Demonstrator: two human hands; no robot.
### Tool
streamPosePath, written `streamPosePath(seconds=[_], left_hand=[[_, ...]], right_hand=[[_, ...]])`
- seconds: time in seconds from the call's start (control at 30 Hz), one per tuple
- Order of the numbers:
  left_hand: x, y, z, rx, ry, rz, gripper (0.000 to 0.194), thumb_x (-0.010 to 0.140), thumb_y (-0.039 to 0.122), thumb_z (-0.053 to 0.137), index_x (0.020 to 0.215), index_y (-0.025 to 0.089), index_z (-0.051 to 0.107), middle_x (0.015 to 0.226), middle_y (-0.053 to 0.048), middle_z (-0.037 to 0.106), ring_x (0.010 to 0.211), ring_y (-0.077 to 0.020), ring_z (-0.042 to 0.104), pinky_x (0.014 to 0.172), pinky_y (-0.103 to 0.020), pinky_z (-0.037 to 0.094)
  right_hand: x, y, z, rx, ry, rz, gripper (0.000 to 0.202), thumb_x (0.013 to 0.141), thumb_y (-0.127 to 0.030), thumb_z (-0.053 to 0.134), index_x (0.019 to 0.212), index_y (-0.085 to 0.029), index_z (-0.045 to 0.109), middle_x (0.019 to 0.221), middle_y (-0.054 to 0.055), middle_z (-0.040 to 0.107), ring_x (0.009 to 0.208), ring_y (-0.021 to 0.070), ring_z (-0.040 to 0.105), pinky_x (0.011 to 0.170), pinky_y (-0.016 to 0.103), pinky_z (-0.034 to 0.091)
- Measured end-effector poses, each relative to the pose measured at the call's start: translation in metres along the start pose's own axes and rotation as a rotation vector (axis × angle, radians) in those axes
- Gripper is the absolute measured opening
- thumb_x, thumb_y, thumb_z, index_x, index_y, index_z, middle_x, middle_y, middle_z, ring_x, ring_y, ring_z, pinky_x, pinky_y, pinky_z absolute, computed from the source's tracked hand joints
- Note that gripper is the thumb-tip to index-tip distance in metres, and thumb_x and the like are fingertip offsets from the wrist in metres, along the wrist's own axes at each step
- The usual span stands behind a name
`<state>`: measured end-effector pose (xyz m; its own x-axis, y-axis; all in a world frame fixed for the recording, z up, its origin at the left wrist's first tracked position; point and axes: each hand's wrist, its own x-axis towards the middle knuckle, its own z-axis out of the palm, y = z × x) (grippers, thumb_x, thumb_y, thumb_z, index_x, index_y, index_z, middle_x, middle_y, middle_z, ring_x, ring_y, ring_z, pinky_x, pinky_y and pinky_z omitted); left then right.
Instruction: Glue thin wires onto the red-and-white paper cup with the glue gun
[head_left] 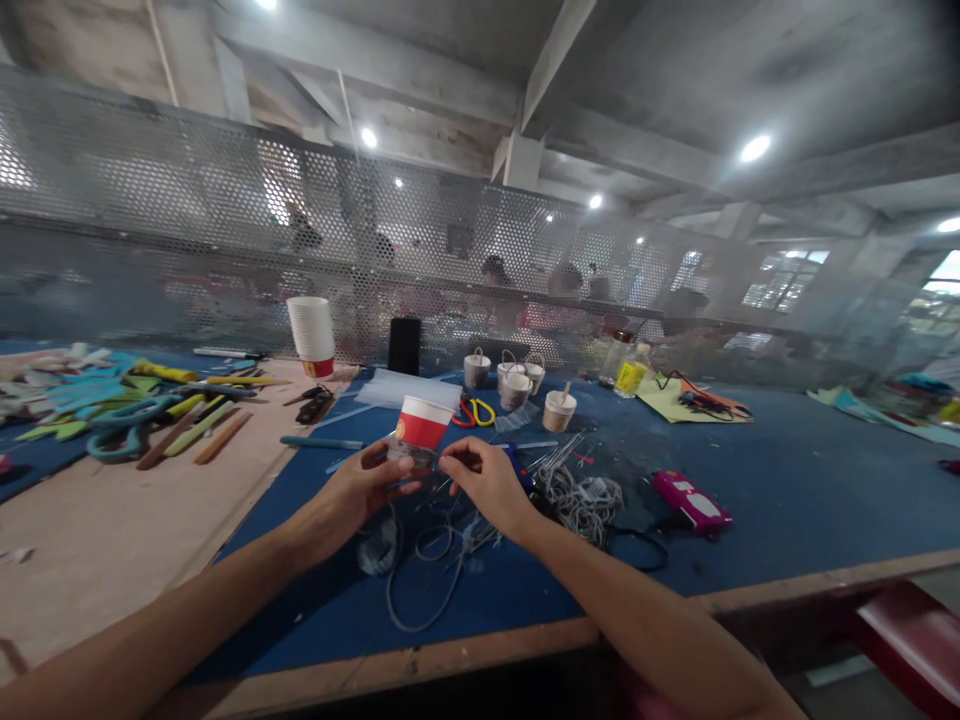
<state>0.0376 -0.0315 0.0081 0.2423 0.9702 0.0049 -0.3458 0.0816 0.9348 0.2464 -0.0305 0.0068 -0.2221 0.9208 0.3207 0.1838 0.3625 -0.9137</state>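
Note:
A red and white paper cup (424, 422) is held in my left hand (382, 472), tilted slightly, with a greyish band around its lower part. Close against the cup's lower right side, my right hand (484, 478) is closed in a pinch; what lies between its fingertips is too small to make out. Below both hands, loops of grey cord (427, 625) lie on the blue table mat (517, 590). A tangled bundle of grey cord (585, 505) sits to the right of my right hand.
Scissors with red and yellow handles (474, 411) lie behind the cup. Several grey-wrapped cups (515, 390) stand farther back. At left are a stack of paper cups (311, 335) and a pile of tools and gloves (127, 400). A magenta device (690, 502) lies right.

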Motion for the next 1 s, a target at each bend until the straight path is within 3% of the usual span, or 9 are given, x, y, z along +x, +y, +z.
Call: streamPosePath(seconds=[0.13, 0.3, 0.43, 0.63, 0.77, 0.87, 1.0], left_hand=[[0.0, 0.002, 0.0, -0.023, 0.035, 0.013, 0.028, 0.074, 0.018, 0.088, 0.099, 0.017, 0.074, 0.112, -0.01, 0.079, 0.1, -0.022, 0.076, 0.08, -0.025, 0.063], [0.0, 0.004, 0.001, -0.105, 0.05, -0.008, 0.03, 0.077, 0.011, 0.084, 0.103, 0.016, 0.07, 0.104, -0.01, 0.078, 0.09, -0.0192, 0.078, 0.077, -0.024, 0.063], [-0.001, 0.008, 0.002, -0.171, 0.09, -0.05, 0.029, 0.075, 0.007, 0.084, 0.098, 0.015, 0.068, 0.099, -0.009, 0.078, 0.091, -0.0208, 0.078, 0.071, -0.021, 0.063], [-0.003, 0.01, -0.006, -0.2, 0.05, -0.07, 0.017, 0.082, 0.009, 0.08, 0.096, 0.014, 0.073, 0.089, -0.007, 0.077, 0.082, -0.017, 0.077, 0.071, -0.021, 0.064], [-0.004, 0.012, -0.007, -0.23, 0.038, -0.088, 0.018, 0.08, 0.009, 0.081, 0.096, 0.013, 0.074, 0.083, -0.003, 0.075, 0.068, -0.0119, 0.073, 0.065, -0.018, 0.062], [-0.005, 0.015, -0.004, -0.243, 0.046, -0.111, 0.02, 0.078, 0.01, 0.083, 0.095, 0.013, 0.074, 0.083, -0.002, 0.075, 0.064, -0.0101, 0.071, 0.061, -0.016, 0.06], [-0.006, 0.017, -0.003, -0.224, 0.047, -0.119, 0.022, 0.077, 0.01, 0.084, 0.096, 0.014, 0.074, 0.092, -0.004, 0.077, 0.064, -0.0095, 0.07, 0.058, -0.015, 0.058]], right_hand=[[-0.005, -0.004, 0.001, -0.066, -0.018, -0.042, 0.019, 0.092, -0.037, 0.067, 0.1, -0.02, 0.068, 0.085, 0.0, 0.069, 0.063, 0.0129, 0.064, 0.064, 0.025, 0.05], [-0.01, -0.003, 0.003, -0.35, -0.036, -0.284, 0.013, 0.094, -0.031, 0.066, 0.101, -0.021, 0.071, 0.094, 0.003, 0.073, 0.084, 0.016, 0.068, 0.08, 0.026, 0.05], [-0.012, -0.001, 0.004, -0.516, -0.082, -0.368, 0.013, 0.096, -0.03, 0.067, 0.103, -0.02, 0.072, 0.098, 0.003, 0.073, 0.088, 0.016, 0.069, 0.078, 0.025, 0.048], [-0.012, -0.002, 0.002, -0.654, -0.144, -0.404, 0.028, 0.101, -0.045, 0.06, 0.101, -0.02, 0.074, 0.103, 0.005, 0.072, 0.097, 0.0165, 0.067, 0.084, 0.025, 0.048], [-0.006, -0.011, -0.011, -0.769, -0.08, -0.325, 0.037, 0.105, -0.048, 0.049, 0.1, -0.02, 0.073, 0.105, 0.005, 0.07, 0.1, 0.0171, 0.065, 0.085, 0.028, 0.047], [0.002, -0.018, -0.033, -0.926, 0.021, -0.182, 0.028, 0.102, -0.044, 0.057, 0.1, -0.02, 0.07, 0.106, 0.006, 0.069, 0.098, 0.0189, 0.065, 0.082, 0.029, 0.047], [0.008, -0.016, -0.065, -1.203, -0.038, 0.074, 0.028, 0.099, -0.044, 0.061, 0.101, -0.017, 0.067, 0.107, 0.011, 0.071, 0.098, 0.0248, 0.068, 0.079, 0.032, 0.047]])
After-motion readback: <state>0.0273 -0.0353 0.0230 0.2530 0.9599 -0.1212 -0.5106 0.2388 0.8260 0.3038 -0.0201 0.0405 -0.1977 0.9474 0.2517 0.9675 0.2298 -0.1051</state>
